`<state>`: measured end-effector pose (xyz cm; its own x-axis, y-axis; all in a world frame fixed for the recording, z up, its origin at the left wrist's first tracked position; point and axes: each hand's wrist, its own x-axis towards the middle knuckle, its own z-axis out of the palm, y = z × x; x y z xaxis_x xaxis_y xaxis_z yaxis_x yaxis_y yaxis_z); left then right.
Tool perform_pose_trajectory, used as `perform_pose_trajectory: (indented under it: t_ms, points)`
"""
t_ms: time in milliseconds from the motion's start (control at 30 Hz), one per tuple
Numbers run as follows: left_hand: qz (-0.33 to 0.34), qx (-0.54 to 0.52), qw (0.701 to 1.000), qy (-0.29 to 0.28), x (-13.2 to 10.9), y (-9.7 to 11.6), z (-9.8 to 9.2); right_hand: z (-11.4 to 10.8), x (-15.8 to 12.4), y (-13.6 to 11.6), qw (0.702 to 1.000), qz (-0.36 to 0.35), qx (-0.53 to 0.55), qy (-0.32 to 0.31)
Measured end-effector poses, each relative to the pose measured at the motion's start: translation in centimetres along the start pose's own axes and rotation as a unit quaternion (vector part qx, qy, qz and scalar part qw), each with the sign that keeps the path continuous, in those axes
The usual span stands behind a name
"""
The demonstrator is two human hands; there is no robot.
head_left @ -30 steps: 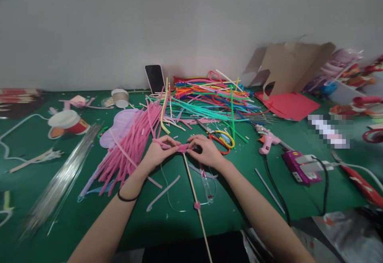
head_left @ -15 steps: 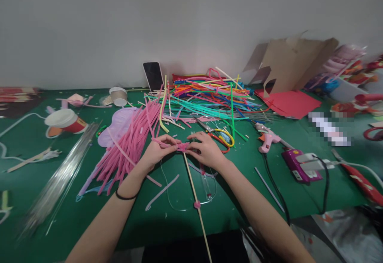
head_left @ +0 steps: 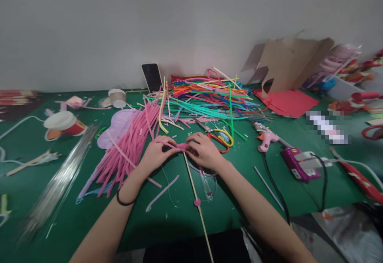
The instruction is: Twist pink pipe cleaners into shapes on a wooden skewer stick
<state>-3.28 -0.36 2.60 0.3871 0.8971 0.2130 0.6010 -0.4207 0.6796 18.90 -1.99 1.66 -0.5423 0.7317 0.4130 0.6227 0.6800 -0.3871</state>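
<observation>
My left hand (head_left: 157, 154) and my right hand (head_left: 203, 150) meet at the middle of the green table (head_left: 227, 211). Both pinch a small pink pipe-cleaner piece (head_left: 181, 146) at the top end of a thin wooden stick (head_left: 196, 197). The stick runs from the hands down toward me and carries a small pink bead-like bit (head_left: 196, 202) partway along. A pile of pink pipe cleaners (head_left: 131, 145) lies just left of my left hand. A black band circles my left wrist.
A heap of coloured pipe cleaners (head_left: 209, 95), scissors (head_left: 214, 133) and a phone (head_left: 152, 77) lie beyond the hands. To the right sit a pink glue gun (head_left: 266, 139), a purple device (head_left: 295, 163) with cables, red paper (head_left: 287, 101) and cardboard. Paper cups (head_left: 62, 123) and wire rods (head_left: 56, 183) are left.
Both hands stay pinched on the pink piece at the stick's top, with only small finger shifts. The camera view has drifted slightly.
</observation>
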Motion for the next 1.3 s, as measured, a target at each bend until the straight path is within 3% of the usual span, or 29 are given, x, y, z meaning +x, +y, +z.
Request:
perform_pose_trajectory:
  t_ms: [167,333,433,500,600,667,800,1100,1300]
  points:
    - [-0.002,-0.019,1.0,0.012,-0.1,0.5,-0.1,-0.2,-0.3,0.3,0.998,0.028,-0.046,-0.012]
    - [-0.083,-0.1,0.985,0.109,-0.1,-0.5,0.4,0.0,-0.2,1.0,0.998,0.055,-0.02,-0.013]
    - [-0.09,-0.122,0.975,0.163,0.0,-1.5,0.9,0.2,-0.1,1.1,0.998,0.051,0.016,-0.013]
    - [-0.073,-0.059,0.978,0.186,-0.1,-1.7,1.0,0.3,-0.1,1.1,0.998,0.047,0.031,-0.022]
    - [-0.029,0.122,0.972,0.196,-0.5,-0.9,0.9,0.4,-0.1,0.9,0.997,0.052,0.042,-0.027]
    - [0.005,0.203,0.963,0.179,-0.7,0.0,0.6,0.5,-0.1,0.8,0.997,0.056,0.049,-0.027]
    - [0.086,0.182,0.976,0.081,-0.9,1.1,0.4,0.5,-0.1,0.6,0.997,0.056,0.053,-0.031]
    - [0.074,0.223,0.971,0.046,-0.7,-0.5,-0.3,0.7,-0.2,1.3,0.996,0.07,0.046,0.003]
    - [0.096,0.145,0.984,-0.027,-0.7,-0.4,-1.8,0.3,-0.1,1.6,0.997,0.06,0.053,0.0]
